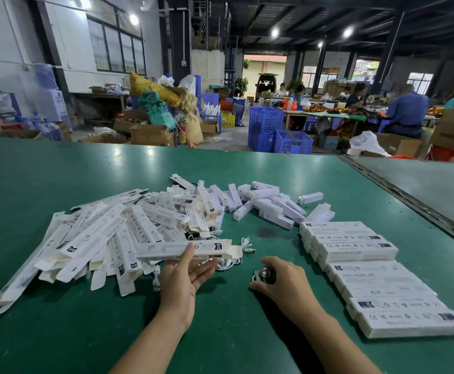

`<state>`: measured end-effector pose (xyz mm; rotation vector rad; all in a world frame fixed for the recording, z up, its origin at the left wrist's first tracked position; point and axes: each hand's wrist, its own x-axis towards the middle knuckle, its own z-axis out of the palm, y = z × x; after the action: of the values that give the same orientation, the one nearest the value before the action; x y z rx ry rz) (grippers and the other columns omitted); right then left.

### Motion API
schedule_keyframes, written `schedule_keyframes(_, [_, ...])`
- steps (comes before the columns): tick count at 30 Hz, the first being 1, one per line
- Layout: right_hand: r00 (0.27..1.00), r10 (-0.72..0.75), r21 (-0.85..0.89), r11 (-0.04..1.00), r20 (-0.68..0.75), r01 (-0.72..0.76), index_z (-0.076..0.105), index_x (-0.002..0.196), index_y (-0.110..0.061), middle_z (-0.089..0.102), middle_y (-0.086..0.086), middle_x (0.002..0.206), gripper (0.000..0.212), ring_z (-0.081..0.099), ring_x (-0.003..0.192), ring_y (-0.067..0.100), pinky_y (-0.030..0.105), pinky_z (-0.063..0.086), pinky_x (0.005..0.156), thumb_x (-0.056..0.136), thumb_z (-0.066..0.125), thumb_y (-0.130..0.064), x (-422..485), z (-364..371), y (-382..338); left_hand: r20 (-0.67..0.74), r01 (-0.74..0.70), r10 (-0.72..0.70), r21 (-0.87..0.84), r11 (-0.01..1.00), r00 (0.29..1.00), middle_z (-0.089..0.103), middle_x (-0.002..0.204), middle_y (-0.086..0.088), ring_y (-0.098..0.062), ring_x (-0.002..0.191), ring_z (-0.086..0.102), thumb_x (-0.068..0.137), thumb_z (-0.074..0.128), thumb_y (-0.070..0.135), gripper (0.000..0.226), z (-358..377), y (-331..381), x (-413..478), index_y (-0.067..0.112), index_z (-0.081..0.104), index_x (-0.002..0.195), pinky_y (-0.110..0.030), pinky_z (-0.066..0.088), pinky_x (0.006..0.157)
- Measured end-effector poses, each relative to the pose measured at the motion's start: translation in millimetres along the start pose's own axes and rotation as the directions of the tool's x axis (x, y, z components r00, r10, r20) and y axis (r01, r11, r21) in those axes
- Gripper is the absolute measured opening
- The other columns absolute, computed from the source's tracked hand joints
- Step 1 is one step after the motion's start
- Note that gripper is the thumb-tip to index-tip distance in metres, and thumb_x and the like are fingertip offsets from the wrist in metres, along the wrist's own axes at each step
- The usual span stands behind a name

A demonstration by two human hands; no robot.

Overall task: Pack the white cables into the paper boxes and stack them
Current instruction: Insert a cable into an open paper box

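Pinched between the thumb and the fingers of the left hand [184, 276], an open-ended paper box [185, 249] is held level just above the table [220, 346], its flaps pointing right. A coiled white cable [261, 275] is gripped by the curled fingers of the right hand [284, 283], which is set low over the green surface, near the box's open end but apart from it. To the right of that hand, packed boxes [382, 292] are laid in an overlapping row, stacked in layers, running from the near right corner away toward the middle. Between the two hands and just beyond them, loose white cables [247, 242] are scattered on the table. To the left, a wide heap of flat boxes [99, 238] is spread out, partly under the held box. Farther back, small white bars [263, 203] are piled loosely. Beyond the table edge, blue crates [277, 130] are stacked on the floor, and seated people [406, 112] are seen at far tables.
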<state>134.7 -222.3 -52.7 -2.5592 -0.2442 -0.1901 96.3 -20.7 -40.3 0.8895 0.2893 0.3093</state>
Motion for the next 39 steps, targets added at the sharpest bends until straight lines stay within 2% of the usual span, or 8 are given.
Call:
schedule_keyframes(6, [1.000,-0.018,-0.049,0.999,-0.011,0.017,0.065,0.118,-0.024,0.069,-0.005,0.110,0.045,0.058,0.103,0.017,0.024,0.040,0.083,0.079,0.077,-0.043,0,-6,2,0.005,0.005,-0.005,0.000,1.000,1.000,0.070,0.104,-0.031,-0.037,0.081,0.075,0.097,0.061,0.020,0.025,0,1,0,0.000,0.059,0.110,-0.031,0.061,0.061])
schedule_keyframes(12, [0.993,-0.095,0.069,0.993,-0.073,0.100,0.067,0.119,-0.018,0.070,-0.003,0.104,0.036,0.059,0.084,0.005,0.009,0.040,0.079,0.084,0.075,-0.023,-6,-6,-1,0.013,-0.006,0.005,0.015,1.000,1.000,0.071,0.102,-0.029,-0.039,0.084,0.074,0.096,0.062,0.022,0.030,-1,-1,0,-0.005,0.060,0.108,-0.031,0.060,0.061])
schedule_keyframes(15, [0.984,-0.047,0.261,0.961,-0.174,0.092,0.070,0.105,-0.029,0.072,-0.011,0.089,0.028,0.065,0.081,-0.003,0.006,0.045,0.078,0.081,0.078,-0.020,-10,-5,-6,0.011,-0.032,0.032,0.059,0.998,0.999,0.073,0.100,-0.025,-0.038,0.083,0.075,0.096,0.062,0.021,0.025,-2,-4,2,-0.004,0.062,0.102,-0.031,0.060,0.061])
schedule_keyframes(18, [0.982,0.025,0.472,0.879,-0.188,0.069,0.066,0.100,-0.039,0.073,-0.016,0.088,0.034,0.066,0.086,-0.008,0.004,0.047,0.075,0.079,0.081,-0.017,-13,-5,-11,0.019,-0.074,0.072,0.146,0.987,0.997,0.075,0.097,-0.020,-0.037,0.083,0.075,0.097,0.061,0.019,0.020,-2,-8,3,0.002,0.064,0.107,-0.031,0.060,0.062])
schedule_keyframes(25, [0.989,-0.016,0.545,0.833,-0.145,0.094,0.055,0.113,-0.051,0.069,-0.033,0.089,0.053,0.065,0.091,-0.010,0.004,0.045,0.082,0.082,0.078,-0.016,-15,-1,-18,0.146,-0.154,0.121,0.242,0.958,0.982,0.077,0.095,-0.011,-0.033,0.082,0.076,0.098,0.060,0.011,0.011,3,-14,-4,0.008,0.062,0.107,-0.028,0.060,0.064])
schedule_keyframes(30, [0.991,0.022,0.654,0.753,-0.129,0.068,0.056,0.111,-0.053,0.072,-0.012,0.088,0.064,0.070,0.083,0.004,0.014,0.052,0.080,0.073,0.085,-0.011,-13,1,-17,0.190,-0.156,0.104,0.286,0.946,0.976,0.077,0.095,-0.014,-0.034,0.081,0.075,0.097,0.060,0.010,0.013,3,-17,-6,0.003,0.062,0.108,-0.030,0.061,0.065])
schedule_keyframes(35, [0.995,0.043,0.713,0.700,-0.095,0.038,0.061,0.112,-0.039,0.069,-0.002,0.077,0.056,0.065,0.069,0.006,0.014,0.050,0.068,0.071,0.086,-0.010,-10,2,-15,0.216,-0.163,0.095,0.324,0.932,0.972,0.077,0.094,-0.013,-0.033,0.083,0.075,0.097,0.061,0.013,0.017,1,-18,-5,0.001,0.062,0.108,-0.033,0.061,0.067])
schedule_keyframes(39, [1.000,0.016,0.808,0.588,0.009,-0.016,0.067,0.111,-0.027,0.072,0.001,0.079,0.047,0.067,0.071,0.008,0.015,0.050,0.068,0.074,0.082,-0.002,-10,2,-14,0.215,-0.168,0.104,0.306,0.937,0.971,0.077,0.095,-0.014,-0.034,0.082,0.075,0.097,0.060,0.014,0.015,1,-16,-6,0.005,0.061,0.110,-0.034,0.062,0.067])
